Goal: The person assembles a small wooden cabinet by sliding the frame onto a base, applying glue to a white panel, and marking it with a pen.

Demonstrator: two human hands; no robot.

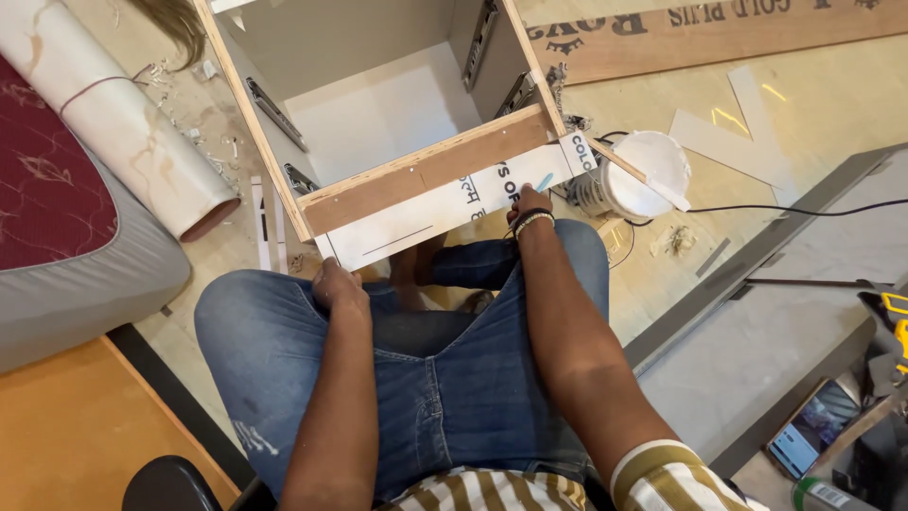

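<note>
A workshop floor (813, 114) strewn with offcuts and shavings lies under a seated person in jeans. Just ahead of both hands stands an open plywood cabinet (378, 114), a white strip (445, 213) laid along its near edge. The right hand (530, 203) pinches a small teal marker (545, 181) with its tip on the strip. The left hand (339, 284) rests loosely curled at the strip's near corner, holding nothing that I can see. To the right of the right hand sits a white tub (648, 170) with a stick (643, 175) across it. The step in hand looks like marking the strip; the next move likely calls for a steady left hand and a straight line.
</note>
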